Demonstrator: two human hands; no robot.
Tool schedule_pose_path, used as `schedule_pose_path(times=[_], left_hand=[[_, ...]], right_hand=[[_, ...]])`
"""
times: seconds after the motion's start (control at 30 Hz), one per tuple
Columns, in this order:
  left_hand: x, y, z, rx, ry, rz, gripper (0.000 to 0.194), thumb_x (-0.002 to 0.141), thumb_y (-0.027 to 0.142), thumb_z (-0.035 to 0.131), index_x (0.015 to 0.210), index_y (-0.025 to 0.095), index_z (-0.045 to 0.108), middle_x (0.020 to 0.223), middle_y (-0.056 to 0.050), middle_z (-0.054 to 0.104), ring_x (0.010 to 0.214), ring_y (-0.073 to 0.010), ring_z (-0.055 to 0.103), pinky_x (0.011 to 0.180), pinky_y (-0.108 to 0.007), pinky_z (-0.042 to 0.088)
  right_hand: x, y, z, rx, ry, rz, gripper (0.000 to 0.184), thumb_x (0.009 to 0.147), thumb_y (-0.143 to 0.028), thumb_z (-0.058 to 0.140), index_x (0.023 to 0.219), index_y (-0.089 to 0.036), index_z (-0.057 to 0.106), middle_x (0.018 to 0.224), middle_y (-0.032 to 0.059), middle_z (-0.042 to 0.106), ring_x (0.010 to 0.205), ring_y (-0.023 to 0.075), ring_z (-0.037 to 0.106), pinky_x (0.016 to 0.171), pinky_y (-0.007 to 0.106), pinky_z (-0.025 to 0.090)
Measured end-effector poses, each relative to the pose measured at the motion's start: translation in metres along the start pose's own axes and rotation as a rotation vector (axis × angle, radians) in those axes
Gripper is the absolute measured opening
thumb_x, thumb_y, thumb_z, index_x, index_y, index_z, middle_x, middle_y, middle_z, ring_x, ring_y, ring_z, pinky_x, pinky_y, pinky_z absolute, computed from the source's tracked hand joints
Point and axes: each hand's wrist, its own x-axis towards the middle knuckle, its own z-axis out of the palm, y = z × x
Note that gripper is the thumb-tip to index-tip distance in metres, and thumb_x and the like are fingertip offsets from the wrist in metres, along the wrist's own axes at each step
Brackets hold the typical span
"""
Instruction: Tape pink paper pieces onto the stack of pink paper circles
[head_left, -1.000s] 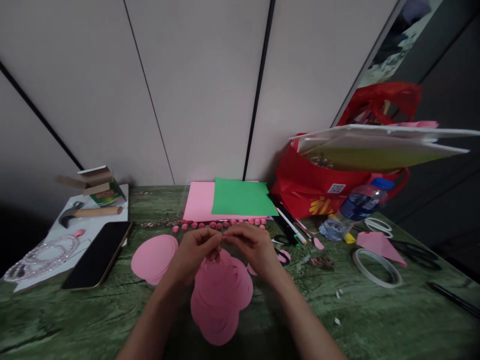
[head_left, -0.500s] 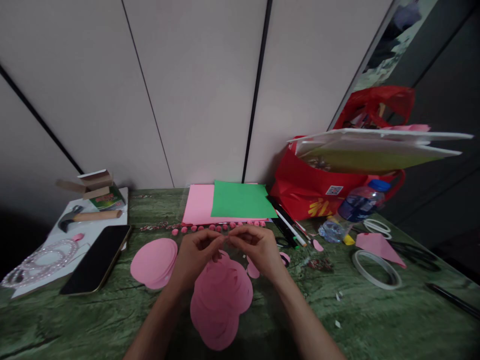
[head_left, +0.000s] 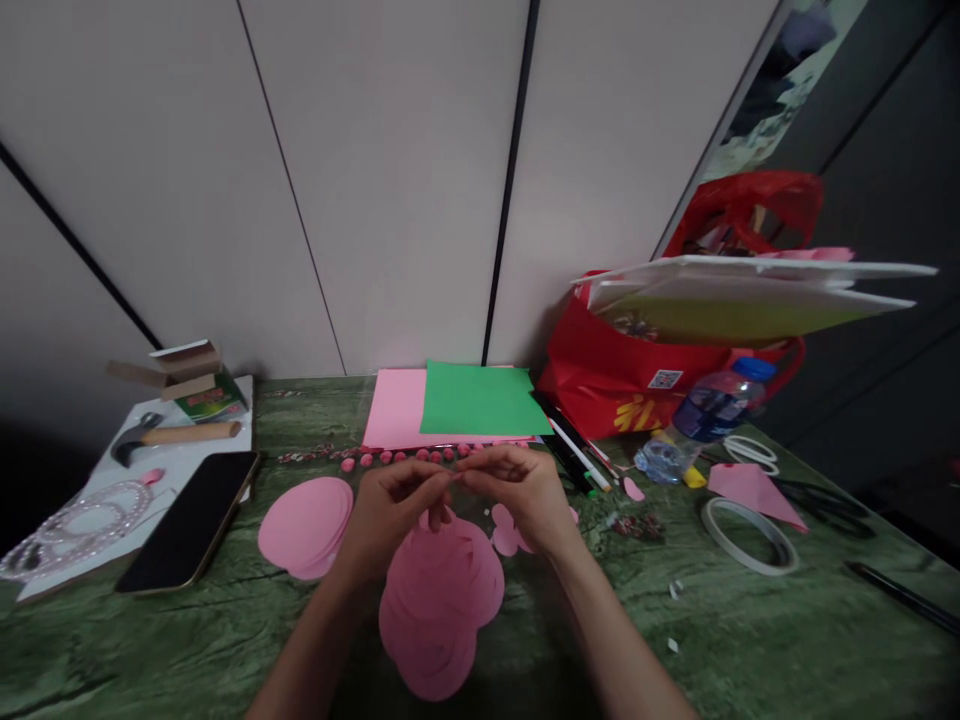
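My left hand (head_left: 405, 500) and my right hand (head_left: 517, 490) meet fingertip to fingertip above the table, both closed in a pinch. Whatever lies between the fingertips is too small to make out. Just below them is a pile of pink paper circles (head_left: 442, 610), overlapping one another. A second stack of pink paper circles (head_left: 306, 525) rests left of my left hand. Small pink paper petals (head_left: 506, 530) show beside my right hand, partly covered by it. Behind my fingers runs a row of small pink balls (head_left: 386, 457).
Green paper (head_left: 480, 400) lies over pink sheets (head_left: 390, 405) at the wall. At left are a phone (head_left: 191, 520), a hammer (head_left: 187, 433) and an open box (head_left: 210, 395). On the right stand a red bag (head_left: 600, 370), a bottle (head_left: 705, 415) and a tape roll (head_left: 750, 537).
My right hand has shifted slightly, its fingertips still against those of my left hand. More of the small pink petals shows beside it. The whole view has moved a little.
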Motion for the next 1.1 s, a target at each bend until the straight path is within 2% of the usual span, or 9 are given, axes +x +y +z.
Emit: schedule_pose_path(times=[0.27, 0.5, 0.67, 0.77, 0.83, 1.03, 1.1], left_hand=[[0.000, 0.000, 0.001, -0.030, 0.043, 0.025, 0.010, 0.073, 0.023, 0.062, 0.069, 0.014, 0.063, 0.052, 0.001, 0.062, 0.042, -0.0082, 0.053, 0.044, -0.019, 0.041], [0.000, 0.002, 0.001, 0.082, 0.138, 0.032, 0.013, 0.072, 0.026, 0.062, 0.067, 0.013, 0.064, 0.048, 0.002, 0.059, 0.043, -0.0095, 0.052, 0.046, -0.021, 0.041], [-0.003, 0.006, -0.001, -0.094, 0.047, 0.080, 0.012, 0.071, 0.022, 0.063, 0.080, 0.015, 0.065, 0.053, 0.002, 0.063, 0.052, -0.0130, 0.059, 0.057, -0.026, 0.047], [-0.006, 0.009, -0.001, -0.159, -0.044, 0.130, 0.017, 0.071, 0.022, 0.064, 0.087, 0.015, 0.065, 0.063, -0.002, 0.067, 0.061, -0.0158, 0.063, 0.060, -0.028, 0.048], [-0.007, 0.010, -0.001, -0.174, -0.082, 0.116, 0.019, 0.073, 0.021, 0.062, 0.090, 0.015, 0.064, 0.065, -0.002, 0.068, 0.062, -0.0161, 0.063, 0.059, -0.028, 0.048], [-0.006, 0.009, 0.002, -0.171, -0.101, 0.108, 0.016, 0.076, 0.018, 0.058, 0.092, 0.017, 0.063, 0.063, 0.000, 0.066, 0.056, -0.0125, 0.061, 0.060, -0.028, 0.048], [-0.005, 0.010, 0.002, -0.148, -0.071, 0.056, 0.017, 0.075, 0.019, 0.059, 0.091, 0.016, 0.063, 0.065, 0.000, 0.066, 0.054, -0.0117, 0.060, 0.059, -0.027, 0.049]], right_hand=[[0.000, 0.002, 0.001, 0.041, 0.044, -0.020, 0.012, 0.055, -0.018, 0.076, 0.062, -0.016, 0.066, 0.053, -0.0011, 0.066, 0.048, 0.0103, 0.059, 0.049, 0.021, 0.049], [0.001, 0.002, -0.003, 0.050, 0.100, 0.054, 0.014, 0.051, -0.020, 0.078, 0.061, -0.016, 0.070, 0.056, 0.0010, 0.068, 0.049, 0.0124, 0.060, 0.052, 0.024, 0.051], [0.001, -0.002, -0.005, 0.149, 0.037, 0.085, 0.017, 0.054, -0.023, 0.078, 0.068, -0.017, 0.072, 0.068, 0.0022, 0.071, 0.060, 0.0121, 0.064, 0.064, 0.025, 0.052], [0.001, -0.002, -0.006, 0.178, -0.015, 0.072, 0.017, 0.056, -0.022, 0.077, 0.072, -0.017, 0.072, 0.072, 0.0022, 0.071, 0.063, 0.0117, 0.064, 0.065, 0.023, 0.052], [0.001, -0.001, -0.006, 0.193, -0.016, 0.070, 0.016, 0.056, -0.021, 0.077, 0.071, -0.017, 0.071, 0.070, 0.0017, 0.071, 0.062, 0.0111, 0.063, 0.063, 0.022, 0.052], [0.003, 0.000, -0.006, 0.212, 0.062, 0.067, 0.015, 0.054, -0.019, 0.077, 0.066, -0.016, 0.069, 0.065, 0.0002, 0.070, 0.060, 0.0103, 0.063, 0.065, 0.023, 0.052], [0.004, 0.001, -0.007, 0.207, 0.063, 0.069, 0.015, 0.054, -0.019, 0.077, 0.066, -0.016, 0.069, 0.064, 0.0002, 0.070, 0.058, 0.0106, 0.063, 0.064, 0.024, 0.053]])
